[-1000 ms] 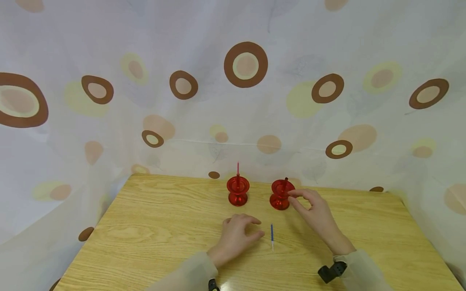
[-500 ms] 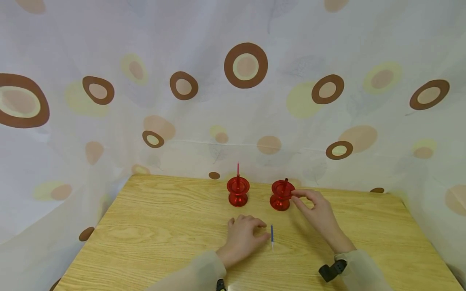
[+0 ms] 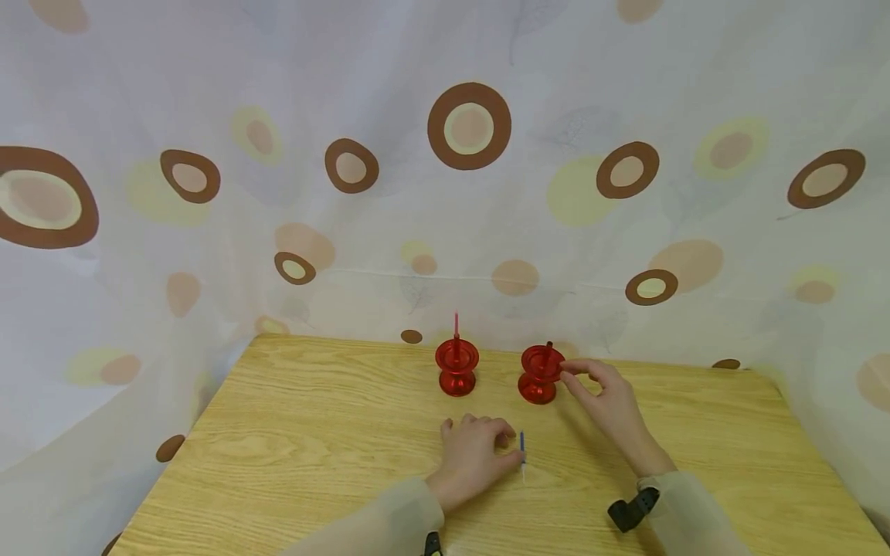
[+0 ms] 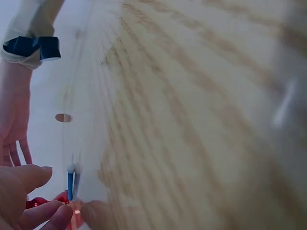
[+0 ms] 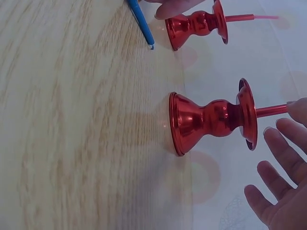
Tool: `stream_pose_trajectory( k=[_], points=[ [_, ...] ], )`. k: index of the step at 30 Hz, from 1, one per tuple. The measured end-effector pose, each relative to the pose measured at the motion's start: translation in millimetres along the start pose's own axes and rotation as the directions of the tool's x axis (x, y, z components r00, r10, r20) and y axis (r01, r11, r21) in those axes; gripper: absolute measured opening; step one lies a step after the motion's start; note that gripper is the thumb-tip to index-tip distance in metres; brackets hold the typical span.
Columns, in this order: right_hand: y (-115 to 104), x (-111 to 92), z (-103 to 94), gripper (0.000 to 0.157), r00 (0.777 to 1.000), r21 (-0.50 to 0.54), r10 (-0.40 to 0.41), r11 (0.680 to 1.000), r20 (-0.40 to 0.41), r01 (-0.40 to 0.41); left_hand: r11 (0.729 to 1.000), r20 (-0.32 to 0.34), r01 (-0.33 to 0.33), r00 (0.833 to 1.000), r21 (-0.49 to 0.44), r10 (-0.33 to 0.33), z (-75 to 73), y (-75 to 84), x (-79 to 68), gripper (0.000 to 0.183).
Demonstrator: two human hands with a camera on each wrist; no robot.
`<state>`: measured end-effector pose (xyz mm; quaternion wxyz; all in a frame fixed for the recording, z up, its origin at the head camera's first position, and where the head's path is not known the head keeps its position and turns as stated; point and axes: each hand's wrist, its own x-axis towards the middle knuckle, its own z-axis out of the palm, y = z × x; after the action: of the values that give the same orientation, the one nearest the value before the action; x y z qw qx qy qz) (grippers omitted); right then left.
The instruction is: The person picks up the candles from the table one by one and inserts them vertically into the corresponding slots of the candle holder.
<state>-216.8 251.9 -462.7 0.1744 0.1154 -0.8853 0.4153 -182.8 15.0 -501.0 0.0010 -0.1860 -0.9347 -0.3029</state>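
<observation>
In the head view, a thin blue candle (image 3: 522, 442) with a white lower tip lies on the wooden table. My left hand (image 3: 474, 459) is just left of it, thumb and fingers parted; the left wrist view has the candle (image 4: 70, 184) near the fingertips, not clearly gripped. Farther back stands a red metal candle holder (image 3: 538, 386) with a bare upright stem. My right hand (image 3: 613, 405) is at its right rim, fingers loosely spread. Whether the fingertips touch the holder (image 5: 211, 117) I cannot tell.
Left of that holder stands a matching red holder (image 3: 457, 381) with a pink candle (image 3: 456, 323) upright on its stem. A patterned white curtain (image 3: 389, 216) rises behind the wooden table (image 3: 299, 432).
My left hand has moved right, up close to the blue candle. The right hand has shifted slightly and remains beside the right holder. The holders stand where they were.
</observation>
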Motion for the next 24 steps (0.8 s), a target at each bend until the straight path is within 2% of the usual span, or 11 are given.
stream_pose_trajectory(
  k=[6,12,24],
  points=[
    [3,1,-0.9,0.023,1.0,0.01,0.019,1.0,-0.001,-0.019,1.0,-0.017,0.028,0.999,0.011,-0.028,6.5,6.3,5.2,0.025],
    [3,2,-2.2,0.023,1.0,0.017,0.011,1.0,-0.007,-0.011,0.998,0.004,0.061,0.998,0.023,-0.062,7.1,11.8,5.6,0.026],
    [10,1,-0.8,0.024,0.999,0.003,0.012,1.0,-0.053,-0.012,0.997,0.017,0.072,0.997,0.03,-0.072,7.1,14.1,4.5,0.027]
  ],
)
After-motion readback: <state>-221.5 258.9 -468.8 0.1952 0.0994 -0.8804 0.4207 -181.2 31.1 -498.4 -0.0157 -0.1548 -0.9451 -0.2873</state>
